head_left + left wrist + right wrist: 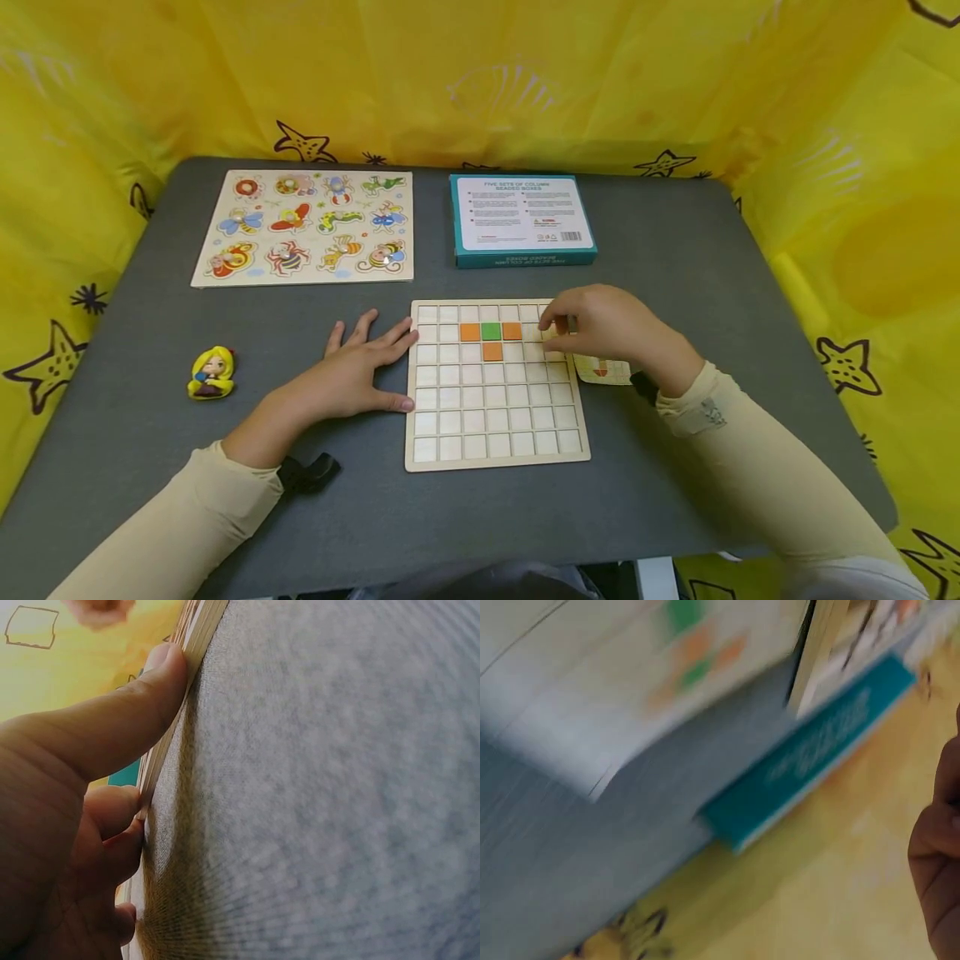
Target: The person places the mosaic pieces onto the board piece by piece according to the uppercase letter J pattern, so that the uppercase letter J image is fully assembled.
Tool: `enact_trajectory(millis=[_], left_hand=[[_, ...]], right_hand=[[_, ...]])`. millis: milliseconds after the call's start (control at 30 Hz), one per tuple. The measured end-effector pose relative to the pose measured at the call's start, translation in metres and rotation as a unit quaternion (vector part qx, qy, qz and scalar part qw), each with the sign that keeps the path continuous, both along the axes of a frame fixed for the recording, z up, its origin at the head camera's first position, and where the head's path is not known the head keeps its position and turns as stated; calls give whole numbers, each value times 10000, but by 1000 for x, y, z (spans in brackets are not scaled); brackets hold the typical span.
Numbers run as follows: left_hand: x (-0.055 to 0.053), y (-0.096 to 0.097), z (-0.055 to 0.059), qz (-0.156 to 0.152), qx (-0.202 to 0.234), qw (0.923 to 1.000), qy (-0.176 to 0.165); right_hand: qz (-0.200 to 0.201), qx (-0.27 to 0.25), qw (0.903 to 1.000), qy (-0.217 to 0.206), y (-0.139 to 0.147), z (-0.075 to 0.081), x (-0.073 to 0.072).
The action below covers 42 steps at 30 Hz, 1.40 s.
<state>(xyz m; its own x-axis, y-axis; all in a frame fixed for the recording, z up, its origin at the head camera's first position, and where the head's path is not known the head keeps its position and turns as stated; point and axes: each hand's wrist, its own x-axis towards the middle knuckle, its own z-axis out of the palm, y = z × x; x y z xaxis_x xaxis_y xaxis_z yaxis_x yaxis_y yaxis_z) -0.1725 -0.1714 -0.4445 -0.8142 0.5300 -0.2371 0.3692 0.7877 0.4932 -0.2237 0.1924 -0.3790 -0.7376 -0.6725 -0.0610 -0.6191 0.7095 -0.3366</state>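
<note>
Currently, four tiles are sitting in the gridded board

The left hand is spreading its fingers against the gridded board's left edge, thumb and fingertips touching. Well left of the board a figurine is lying; just right of it, a picture card. The board's cells are holding an orange-green-orange row, another orange directly below the green. Above the board's far right part the right hand is bending its fingers; whether it is pinching anything, I cannot tell. Beyond the board, an insect puzzle is holding its pieces, and a teal box is hiding its contents.
</note>
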Motion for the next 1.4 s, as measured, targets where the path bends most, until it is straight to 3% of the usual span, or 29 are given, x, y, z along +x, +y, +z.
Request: enact_trajectory(millis=[167, 300, 533, 800, 1400], left_hand=[[-1, 2, 2, -17, 6, 10000, -54], [-1, 2, 2, 4, 15, 10000, -37], [4, -3, 2, 93, 23, 9999, -78], [3, -4, 2, 102, -48, 9999, -66], [-1, 1, 2, 37, -78, 9999, -98]], right_hand=[[-449, -682, 9964, 226, 62, 9, 16], [-1063, -493, 9929, 213, 102, 10, 28], [-1956, 451, 9749, -960, 148, -6, 42], [-2090, 260, 9694, -1264, 162, -25, 49], [-2192, 278, 9697, -1038, 172, -28, 50]])
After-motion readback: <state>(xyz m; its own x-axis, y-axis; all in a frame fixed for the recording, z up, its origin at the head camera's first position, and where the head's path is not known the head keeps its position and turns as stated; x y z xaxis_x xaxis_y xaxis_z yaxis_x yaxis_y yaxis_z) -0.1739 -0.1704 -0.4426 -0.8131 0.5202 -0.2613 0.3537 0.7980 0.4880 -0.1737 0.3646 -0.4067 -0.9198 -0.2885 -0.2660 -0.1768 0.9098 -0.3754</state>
